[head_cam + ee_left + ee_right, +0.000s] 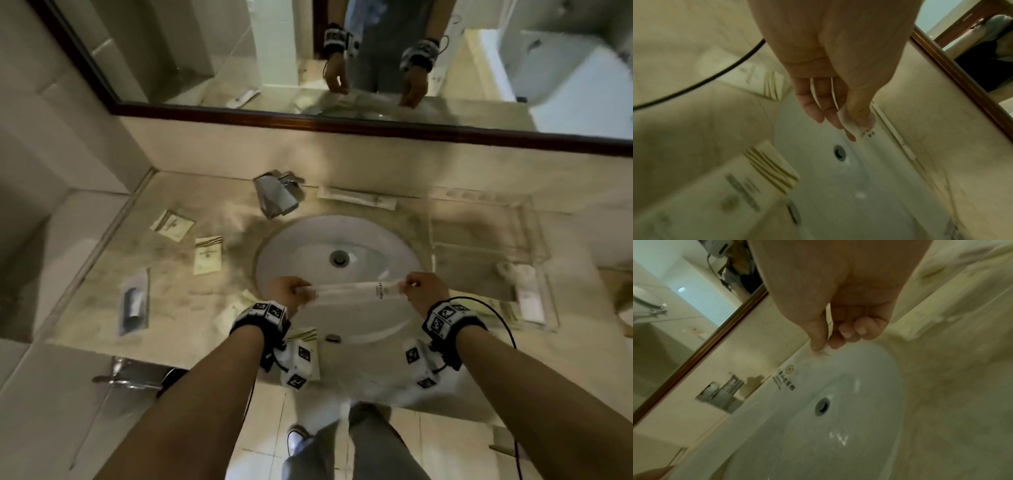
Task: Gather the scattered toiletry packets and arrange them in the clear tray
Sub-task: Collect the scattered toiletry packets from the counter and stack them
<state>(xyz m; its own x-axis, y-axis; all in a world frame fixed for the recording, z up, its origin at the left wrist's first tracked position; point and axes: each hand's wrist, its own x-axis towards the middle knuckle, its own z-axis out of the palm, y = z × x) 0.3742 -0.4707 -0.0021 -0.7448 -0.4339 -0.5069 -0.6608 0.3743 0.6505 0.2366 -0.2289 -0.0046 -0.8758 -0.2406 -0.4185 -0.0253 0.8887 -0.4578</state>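
Observation:
Over the sink, both hands hold one long translucent white packet (352, 291) stretched level between them. My left hand (291, 291) pinches its left end; in the left wrist view thumb and fingers (857, 123) clamp the printed end of the packet (861, 129). My right hand (416, 286) pinches the right end between thumb and forefinger (822, 347), and the packet's logo (788, 378) shows below. The clear tray (534, 240) stands on the counter right of the basin. Cream packets (173, 224) (208, 255) lie scattered on the left.
A white basin (298, 240) fills the counter's middle, with a chrome faucet (277, 197) behind it. A long packet (356, 198) lies along the back wall. A dark wrapped item (133, 305) sits at the left. A second tray with white tubes (527, 298) is at the right.

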